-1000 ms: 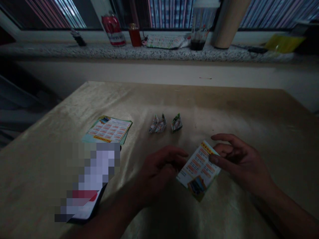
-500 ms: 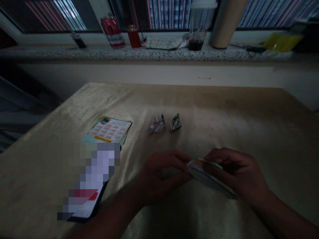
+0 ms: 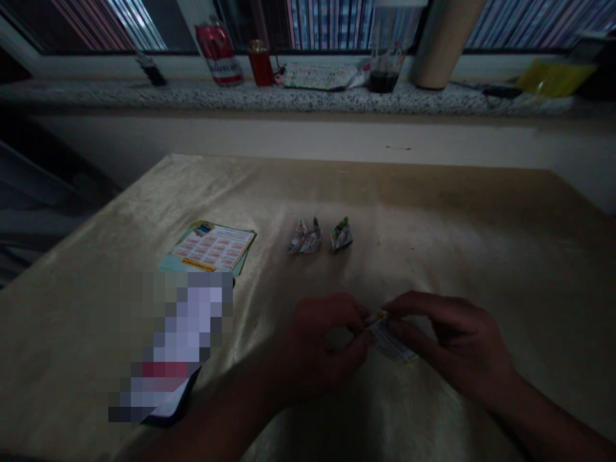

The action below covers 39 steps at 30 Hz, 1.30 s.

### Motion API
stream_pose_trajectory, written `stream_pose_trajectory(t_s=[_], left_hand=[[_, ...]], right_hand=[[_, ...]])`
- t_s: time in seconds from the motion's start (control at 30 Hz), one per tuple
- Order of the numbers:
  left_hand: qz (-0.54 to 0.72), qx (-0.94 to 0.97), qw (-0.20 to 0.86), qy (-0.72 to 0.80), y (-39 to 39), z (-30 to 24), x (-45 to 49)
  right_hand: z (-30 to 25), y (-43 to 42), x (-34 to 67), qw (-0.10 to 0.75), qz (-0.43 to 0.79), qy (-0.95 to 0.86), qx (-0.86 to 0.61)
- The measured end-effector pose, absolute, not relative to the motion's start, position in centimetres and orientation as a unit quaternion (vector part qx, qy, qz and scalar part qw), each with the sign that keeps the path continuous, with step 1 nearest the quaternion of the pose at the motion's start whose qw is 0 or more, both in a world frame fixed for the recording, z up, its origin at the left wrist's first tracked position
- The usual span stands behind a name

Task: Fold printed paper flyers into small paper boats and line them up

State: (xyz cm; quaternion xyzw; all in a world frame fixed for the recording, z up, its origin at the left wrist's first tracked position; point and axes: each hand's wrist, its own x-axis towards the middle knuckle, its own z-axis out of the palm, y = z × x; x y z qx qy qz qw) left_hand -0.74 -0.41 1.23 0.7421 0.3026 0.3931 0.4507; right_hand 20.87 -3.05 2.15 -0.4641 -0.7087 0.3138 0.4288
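A small printed sheet of paper (image 3: 393, 343) is held between my two hands above the front part of the table. My left hand (image 3: 327, 340) pinches its left corner between thumb and fingers. On the other side, my right hand (image 3: 452, 340) has its thumb and fingertips closed on the upper edge, near the left fingertips. The paper slants down to the right, and its printed face shows in part; the fingers cover the rest. Farther back stand two small folded paper pieces, one with two points (image 3: 306, 237) and one narrower (image 3: 341, 236).
Left on the table (image 3: 447, 212) lie a stack of printed sheets (image 3: 214, 246) and a phone (image 3: 183, 353) with a blurred screen. The windowsill behind holds a red can (image 3: 219, 56), an orange-red jar (image 3: 261, 64), a lidded cup (image 3: 385, 61) and a brown cylinder (image 3: 445, 48).
The paper has turned: its printed face now shows where a pale, folded side was before. My right fingertips have shifted left along it, closer to my left hand.
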Motion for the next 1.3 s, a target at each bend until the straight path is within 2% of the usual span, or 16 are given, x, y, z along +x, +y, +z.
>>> stream_pose_trajectory(t_s=[0.1, 0.33, 0.63, 1.03, 1.3], left_hand=[[0.41, 0.718, 0.444, 0.346, -0.7, 0.9, -0.7], [0.421, 0.58, 0.572, 0.4, -1.0, 0.2, 0.1], [0.425, 0.606, 0.524, 0.421, -1.1, 1.0, 0.3], [0.441, 0.612, 0.522, 0.399, -1.2, 0.9, 0.3], [0.457, 0.555, 0.558, 0.415, -1.3, 0.5, 0.6]], right_hand=[[2.1, -3.2, 20.6, 0.447, 0.297, -0.692, -0.483], [2.2, -3.4, 20.0, 0.5, 0.333, -0.629, -0.494], [1.7, -3.2, 20.1, 0.471, 0.336, -0.639, -0.507], [2.2, -3.1, 19.9, 0.479, 0.341, -0.622, -0.516], [1.8, -3.4, 20.0, 0.461, 0.353, -0.631, -0.514]])
